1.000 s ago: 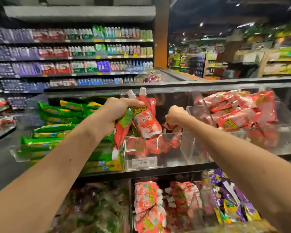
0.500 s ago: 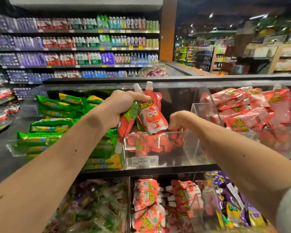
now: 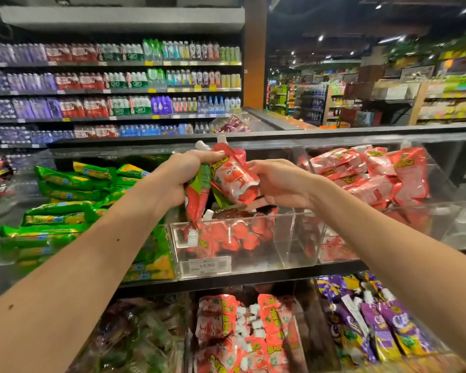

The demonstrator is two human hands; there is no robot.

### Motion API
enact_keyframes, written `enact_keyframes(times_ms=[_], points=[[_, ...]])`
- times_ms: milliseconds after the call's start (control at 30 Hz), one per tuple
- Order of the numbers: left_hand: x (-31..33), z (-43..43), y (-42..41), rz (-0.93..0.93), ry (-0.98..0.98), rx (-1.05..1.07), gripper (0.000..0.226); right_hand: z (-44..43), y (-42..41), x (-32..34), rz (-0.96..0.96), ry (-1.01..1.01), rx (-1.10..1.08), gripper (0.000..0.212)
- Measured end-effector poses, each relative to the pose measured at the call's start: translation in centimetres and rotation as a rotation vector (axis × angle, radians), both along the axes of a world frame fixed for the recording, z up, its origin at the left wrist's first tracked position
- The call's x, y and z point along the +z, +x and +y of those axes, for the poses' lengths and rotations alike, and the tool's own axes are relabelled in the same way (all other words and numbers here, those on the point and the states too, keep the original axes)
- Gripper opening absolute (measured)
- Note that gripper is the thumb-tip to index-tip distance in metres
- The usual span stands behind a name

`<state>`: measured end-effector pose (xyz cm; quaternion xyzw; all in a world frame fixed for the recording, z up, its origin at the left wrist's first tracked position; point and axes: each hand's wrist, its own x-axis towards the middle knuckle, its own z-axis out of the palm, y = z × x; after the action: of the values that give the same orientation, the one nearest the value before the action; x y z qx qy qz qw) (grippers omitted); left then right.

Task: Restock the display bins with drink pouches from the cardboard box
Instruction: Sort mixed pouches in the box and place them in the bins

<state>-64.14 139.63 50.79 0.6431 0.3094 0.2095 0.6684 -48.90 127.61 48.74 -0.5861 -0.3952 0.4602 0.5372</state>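
The left hand (image 3: pixel 178 181) is above the middle bin (image 3: pixel 269 262), its fingers curled tight round a bunch of drink pouches gripped near their necks; white caps stick out at 12 o'clock of the fist. The front pouch (image 3: pixel 233 179), red with a cartoon face, is tilted with its bottom edge towards 5 o'clock. A second pouch (image 3: pixel 197 203) hangs from the fist towards 6 o'clock, and its lower end reaches about the level of the bin's rim. The right hand (image 3: pixel 279 183) is at 3 o'clock of the front pouch and pinches its right edge, thumb on top and fingers curled beneath.

The middle bin is clear plastic with a straight front rim; the loose pouches (image 3: pixel 226 235) inside lie low and mostly towards 9 o'clock, well under the rim, so there is room above them and beside the divider at 3 o'clock. A price tag (image 3: pixel 209 265) sits on the front wall at 7 o'clock.

At 9 o'clock of this bin the green packs (image 3: pixel 65 211) are stacked past their bin's rim; at 3 o'clock the right bin (image 3: pixel 441 211) is heaped high with red pouches. Below the shelf edge, at 6 o'clock, are a lower bin of red pouches (image 3: pixel 240 332) and, towards 4 o'clock, purple pouches (image 3: pixel 379 332). Bottle shelves (image 3: pixel 119 82) stand far off at 11 o'clock; an aisle (image 3: pixel 307 103) opens at 1 o'clock.
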Motion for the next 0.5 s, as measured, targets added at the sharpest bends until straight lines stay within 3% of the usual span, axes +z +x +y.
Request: enact_keyframes(times_ms=[100,233,367,500], points=[[0.0,0.0,0.3,0.006,0.014,-0.003,0.029,-0.6,-0.2,-0.5,-0.038,0.002,-0.005,0.035],[0.6,1.0,0.3,-0.009,0.012,0.012,0.025,-0.9,-0.1,-1.2,-0.160,0.064,-0.231,0.017],[0.8,1.5,0.3,0.001,0.122,0.094,0.024,-1.9,0.7,-0.8,-0.079,0.120,-0.356,0.018],[-0.1,1.1,1.1,0.048,0.187,0.102,0.017,-2.6,0.9,-0.3,-0.032,0.168,-0.313,0.020]])
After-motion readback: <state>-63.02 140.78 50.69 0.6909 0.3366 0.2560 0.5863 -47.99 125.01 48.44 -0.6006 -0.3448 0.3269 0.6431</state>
